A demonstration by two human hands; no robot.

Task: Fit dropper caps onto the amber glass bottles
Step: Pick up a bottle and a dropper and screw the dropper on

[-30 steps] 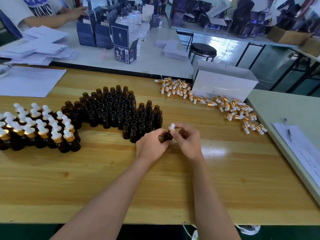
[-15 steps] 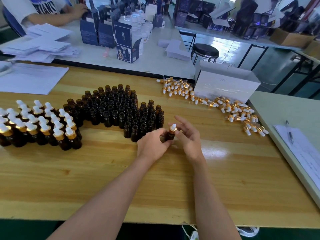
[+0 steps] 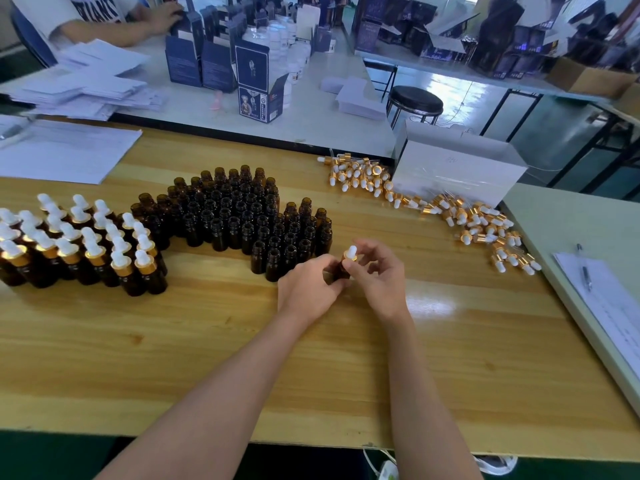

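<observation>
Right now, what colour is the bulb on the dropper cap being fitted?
White rubber bulb; head view.

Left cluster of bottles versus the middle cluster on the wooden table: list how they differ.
The left cluster carries gold collars with white bulbs; the middle cluster has bare open necks. The left cluster runs off the picture's edge; the middle cluster is wholly in view. The middle cluster lies beside the left hand; the left cluster stands apart from it. Both are amber glass, upright, tightly packed.

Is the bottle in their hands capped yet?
On: the dropper cap sits atop the bottle; left hand grips the bottle, right hand pinches the cap. Tightness: cannot tell.
</observation>
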